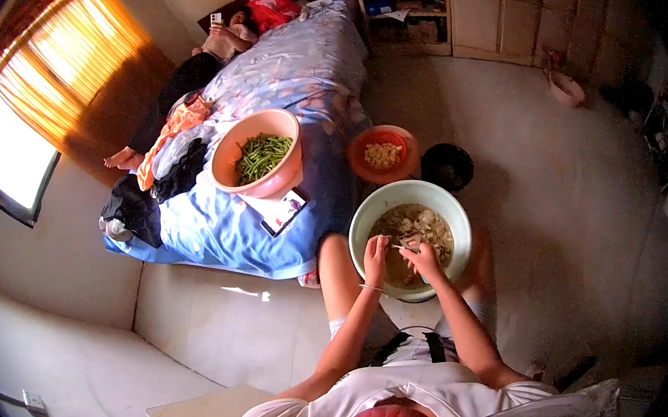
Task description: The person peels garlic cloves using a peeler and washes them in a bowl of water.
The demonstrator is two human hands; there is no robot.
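Observation:
A large pale green basin (364, 211) sits between my knees, holding murky liquid and many pale, lumpy pieces (421, 218) whose kind I cannot make out. Above its near half, my left hand (375, 259) is closed in a pinch, and whatever lies in its fingertips is too small to name. Close beside it, my right hand (424, 262) is closed around a thin, light-coloured tool (400, 247) that points toward the left hand. Just beyond the basin, an orange bowl (357, 161) contains a smaller red-orange dish with pale yellowish pieces (383, 155).
A black bowl (447, 167) stands on the floor behind the basin. On the bed (298, 245) at left rest a pink basin of green beans (228, 176), a lit phone (285, 210) and clothes (174, 133). Another person (229, 42) lies along the bed's far side, holding a phone.

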